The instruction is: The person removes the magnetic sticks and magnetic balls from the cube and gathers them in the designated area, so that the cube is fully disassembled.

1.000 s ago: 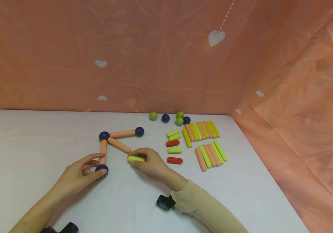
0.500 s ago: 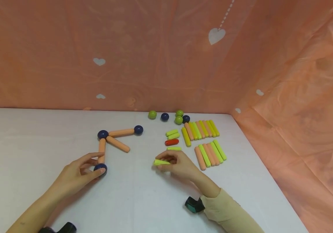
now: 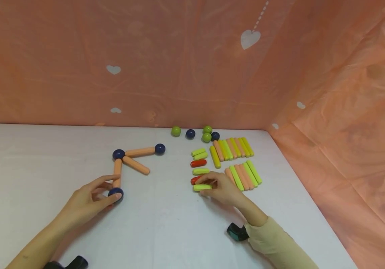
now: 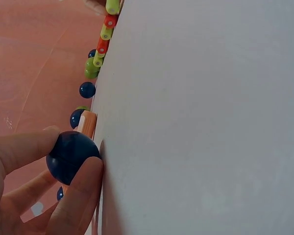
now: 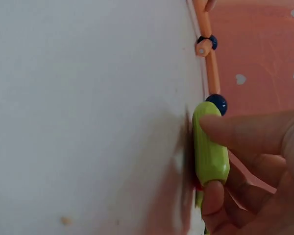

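Note:
With thumb and fingers my left hand (image 3: 86, 203) grips a dark blue ball (image 4: 68, 154) at the near end of an orange stick (image 3: 117, 170). That stick runs up to a second blue ball (image 3: 119, 154), from which two more orange sticks fan out to the right. One of these ends in a third blue ball (image 3: 160, 148); the other has a bare end. Over on the right, my right hand (image 3: 224, 191) pinches a short lime-green stick (image 5: 210, 147) at the table. Just behind it lies a short red stick (image 3: 196, 180), partly hidden by the fingers.
Short green sticks (image 3: 200, 171) and another red stick (image 3: 198, 163) lie in a column beyond the right hand. Longer sticks stand in two rows (image 3: 234, 148) to the right. Green balls (image 3: 176, 131) and blue balls (image 3: 190, 133) sit near the back edge, before an orange curtain (image 3: 179, 74).
My right hand has moved right with the green stick, from beside the bare orange stick to the column of short sticks. The left hand keeps its hold on the ball.

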The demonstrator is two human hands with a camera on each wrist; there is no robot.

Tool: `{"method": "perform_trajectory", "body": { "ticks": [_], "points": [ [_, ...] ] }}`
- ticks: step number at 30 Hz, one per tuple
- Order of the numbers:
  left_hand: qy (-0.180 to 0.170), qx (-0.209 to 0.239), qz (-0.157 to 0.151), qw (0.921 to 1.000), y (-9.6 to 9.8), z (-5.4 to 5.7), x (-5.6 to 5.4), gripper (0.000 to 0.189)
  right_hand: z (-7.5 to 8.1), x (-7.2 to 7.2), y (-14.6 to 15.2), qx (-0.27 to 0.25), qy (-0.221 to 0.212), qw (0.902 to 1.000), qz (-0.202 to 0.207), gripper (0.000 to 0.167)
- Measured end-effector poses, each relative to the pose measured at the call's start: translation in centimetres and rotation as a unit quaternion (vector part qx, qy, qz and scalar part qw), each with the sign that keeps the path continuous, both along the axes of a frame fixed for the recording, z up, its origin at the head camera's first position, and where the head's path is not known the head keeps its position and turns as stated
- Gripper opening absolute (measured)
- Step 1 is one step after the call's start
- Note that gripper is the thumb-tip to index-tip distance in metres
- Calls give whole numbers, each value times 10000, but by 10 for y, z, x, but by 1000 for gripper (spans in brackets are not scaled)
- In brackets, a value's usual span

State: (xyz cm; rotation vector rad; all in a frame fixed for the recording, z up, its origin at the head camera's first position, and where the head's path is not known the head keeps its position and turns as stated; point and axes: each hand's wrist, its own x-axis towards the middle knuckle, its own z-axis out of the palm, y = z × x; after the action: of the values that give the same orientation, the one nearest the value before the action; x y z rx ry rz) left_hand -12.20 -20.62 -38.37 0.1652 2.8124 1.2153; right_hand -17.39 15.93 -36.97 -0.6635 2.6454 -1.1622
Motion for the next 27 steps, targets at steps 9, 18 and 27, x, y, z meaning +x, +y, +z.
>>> {"method": "perform_trajectory", "body": {
  "ticks": [9,18,27],
  "points": [
    [5,9,36,10000,1,1,1,60,-3,-12,-8,153,177,9982,-559,22],
    [-11,50,20,10000,0,2,2,59,1,-16,-15,-10,371,9899,-1368,19],
    [-201,186,4,9996,2,2,1,61,6,-19,-33,-753,193,9904,-1146,17]
  ]
}}
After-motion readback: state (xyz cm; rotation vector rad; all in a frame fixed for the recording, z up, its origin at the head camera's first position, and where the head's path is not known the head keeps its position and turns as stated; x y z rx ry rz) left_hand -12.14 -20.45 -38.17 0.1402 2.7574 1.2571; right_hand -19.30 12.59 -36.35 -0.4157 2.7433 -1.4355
